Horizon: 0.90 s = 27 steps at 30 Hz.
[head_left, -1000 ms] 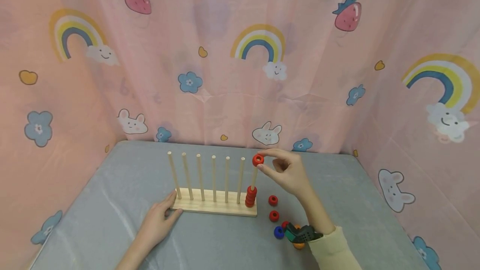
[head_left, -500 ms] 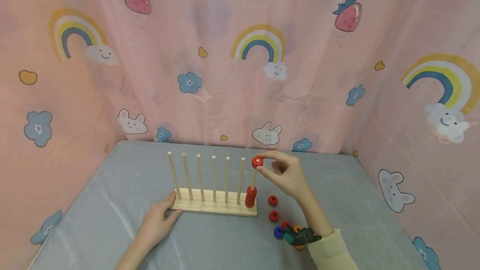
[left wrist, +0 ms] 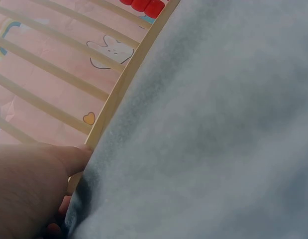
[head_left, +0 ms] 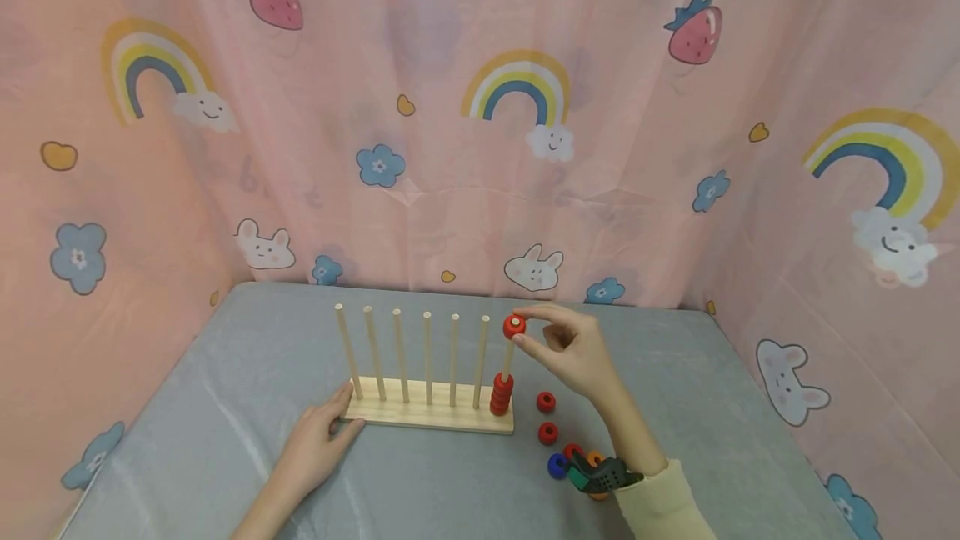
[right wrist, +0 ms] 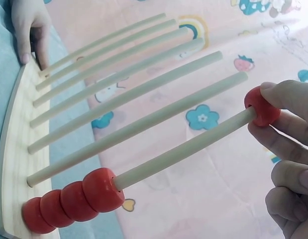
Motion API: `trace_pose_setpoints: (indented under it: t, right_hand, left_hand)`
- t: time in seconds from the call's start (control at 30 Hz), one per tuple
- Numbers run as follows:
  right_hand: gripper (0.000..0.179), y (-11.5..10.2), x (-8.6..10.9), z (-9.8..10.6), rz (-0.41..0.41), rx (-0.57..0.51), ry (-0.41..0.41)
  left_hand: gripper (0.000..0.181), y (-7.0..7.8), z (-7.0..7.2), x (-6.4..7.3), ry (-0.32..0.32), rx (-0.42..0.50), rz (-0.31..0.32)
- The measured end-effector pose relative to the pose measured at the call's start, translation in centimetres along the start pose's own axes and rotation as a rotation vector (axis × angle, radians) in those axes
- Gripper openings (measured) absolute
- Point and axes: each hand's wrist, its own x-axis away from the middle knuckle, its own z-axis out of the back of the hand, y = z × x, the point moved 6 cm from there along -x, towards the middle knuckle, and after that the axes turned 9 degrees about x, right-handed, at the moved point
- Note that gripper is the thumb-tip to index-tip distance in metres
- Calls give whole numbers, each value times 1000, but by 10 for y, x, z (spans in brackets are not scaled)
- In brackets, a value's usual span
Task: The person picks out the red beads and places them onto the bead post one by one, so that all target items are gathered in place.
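Red bead (head_left: 508,330) around right-end peg (right wrist: 188,147) tip, right hand (head_left: 581,350) pinching; left hand (head_left: 317,437) grips base (head_left: 427,416). Tilting could jam it above 4 stacked beads (right wrist: 76,200).

Red bead (right wrist: 263,107) slightly lower than a second ago, now around the top of the rightmost peg (right wrist: 186,149)

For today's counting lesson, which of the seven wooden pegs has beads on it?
The rightmost peg in the head view, farthest from the left hand: four red beads stack at its base; the other six pegs are bare.
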Motion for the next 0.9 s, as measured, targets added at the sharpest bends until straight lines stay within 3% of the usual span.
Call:
trace_pose_setpoints:
  t: [0.9]
  right_hand:
    - [31, 0, 0, -1, 14, -14, -9]
  left_hand:
    - [66, 1, 1, 1, 9, -6, -19]
